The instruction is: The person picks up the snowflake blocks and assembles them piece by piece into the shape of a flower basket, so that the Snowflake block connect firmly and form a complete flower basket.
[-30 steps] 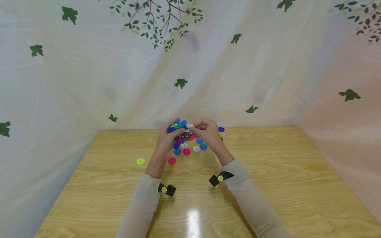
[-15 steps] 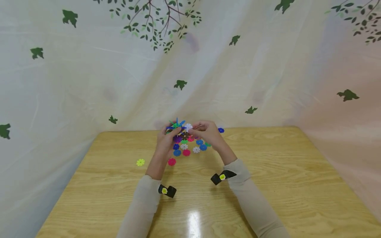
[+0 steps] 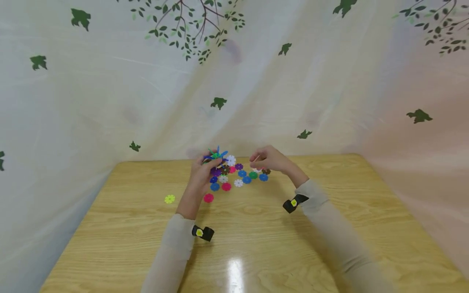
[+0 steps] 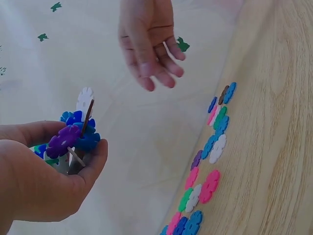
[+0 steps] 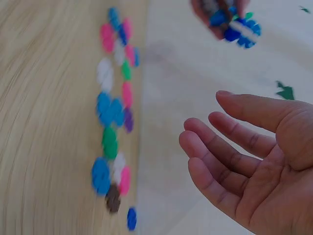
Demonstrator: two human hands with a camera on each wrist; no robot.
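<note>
My left hand [image 3: 199,176] grips a cluster of interlocking plastic flower discs [image 4: 65,139] between thumb and fingers, raised over the far part of the table. Blue, purple, green and brown discs stick out of it at various angles, and a white disc [image 4: 85,101] stands at its outer end. The palm hides part of the cluster. To the right of it, my right hand [image 5: 244,161] hangs in the air with nothing in it, fingers loosely bent and thumb apart. Beneath both hands, loose flower discs [image 3: 247,179] in several colours lie on the table.
The wooden table [image 3: 249,232] ends at the back against a pale cloth [image 3: 176,101] printed with leaves and birds. A yellow disc [image 3: 169,199] lies apart on the left, and a pink disc [image 3: 208,198] lies nearest the front of the group.
My right hand has left the white disc at the cluster and moved to the right. The left hand keeps its hold on the cluster, nearly in place.
</note>
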